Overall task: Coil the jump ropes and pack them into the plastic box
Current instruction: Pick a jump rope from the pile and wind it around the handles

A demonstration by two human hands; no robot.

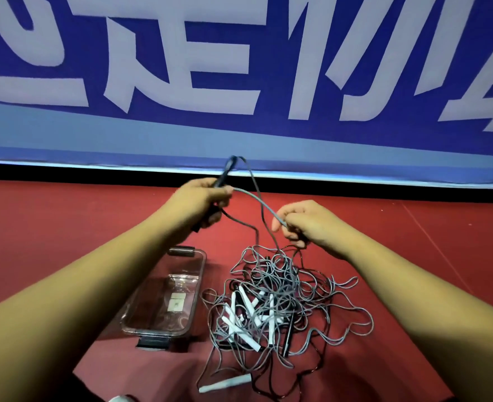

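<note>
A tangled heap of grey jump ropes [283, 297] with white and black handles lies on the red floor, right of a clear plastic box [194, 281]. The box has no lid on and dark clasps at both ends; nothing but a label shows through its bottom. My left hand [201, 201] grips a black handle [225, 172] raised above the floor. My right hand [306, 224] pinches the grey cord [256, 200] that runs from that handle. From both hands the cord drops into the heap.
A blue banner [239, 68] with large white characters stands upright across the far side, with a black strip along its base. A single white handle [225, 383] lies at the near edge of the heap. Red floor [65, 216] stretches left and right.
</note>
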